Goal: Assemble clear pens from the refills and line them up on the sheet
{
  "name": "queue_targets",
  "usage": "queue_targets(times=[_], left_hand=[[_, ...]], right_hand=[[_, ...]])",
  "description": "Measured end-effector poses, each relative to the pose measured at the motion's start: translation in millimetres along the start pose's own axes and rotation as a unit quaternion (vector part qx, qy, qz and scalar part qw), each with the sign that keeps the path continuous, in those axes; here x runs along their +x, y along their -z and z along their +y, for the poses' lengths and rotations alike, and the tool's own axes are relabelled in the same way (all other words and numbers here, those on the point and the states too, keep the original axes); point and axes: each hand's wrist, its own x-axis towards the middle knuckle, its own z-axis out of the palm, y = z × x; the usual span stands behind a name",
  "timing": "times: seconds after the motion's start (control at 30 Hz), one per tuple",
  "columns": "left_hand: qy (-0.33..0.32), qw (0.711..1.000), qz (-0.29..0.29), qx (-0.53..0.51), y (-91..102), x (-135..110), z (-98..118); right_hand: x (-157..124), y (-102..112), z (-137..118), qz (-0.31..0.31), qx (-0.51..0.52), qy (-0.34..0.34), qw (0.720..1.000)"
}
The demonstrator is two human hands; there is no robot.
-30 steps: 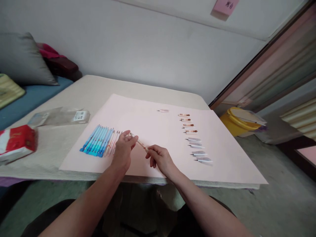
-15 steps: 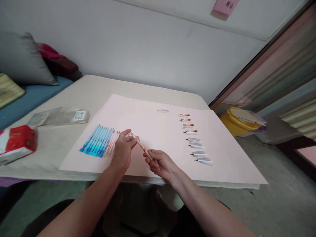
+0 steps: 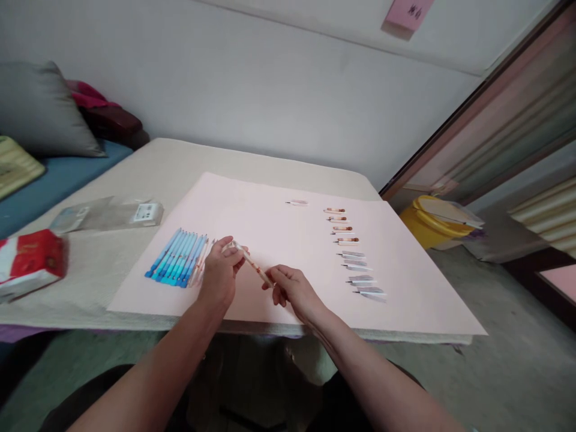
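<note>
A thin pink pen (image 3: 252, 264) is held between both hands above the pink sheet (image 3: 279, 228). My left hand (image 3: 219, 273) pinches its upper end, my right hand (image 3: 291, 290) pinches its lower tip. Just left of my left hand lies a row of several blue pens (image 3: 176, 256), with a few pale pink pens (image 3: 201, 267) beside them. To the right, a column of small pen caps and tips runs down the sheet, pink ones (image 3: 342, 228) above and grey-blue ones (image 3: 360, 276) below. One lone pale piece (image 3: 297, 203) lies further back.
The sheet covers a beige table (image 3: 148, 168). A clear plastic package (image 3: 108, 213) and a red-and-white pack (image 3: 29, 261) lie at the left. A grey cushion (image 3: 40, 108) sits on a blue seat behind. A yellow bucket (image 3: 432, 222) stands on the floor at right.
Both hands kept the pen and shifted only slightly; my right hand dipped a little and came back up along the pen's lower end.
</note>
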Motion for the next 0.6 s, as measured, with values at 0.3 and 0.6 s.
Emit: queue_targets(times=[0.3, 0.6], left_hand=[[-0.009, 0.998, 0.009, 0.055, -3.6, -4.8, -4.2], [-0.003, 0.997, -0.006, 0.075, -2.0, -4.7, -4.3]], right_hand=[[-0.2, -4.6, 4.0, 0.092, -0.266, 0.106, 0.954], [2.5, -4.8, 2.4, -0.024, -0.112, -0.001, 0.993]])
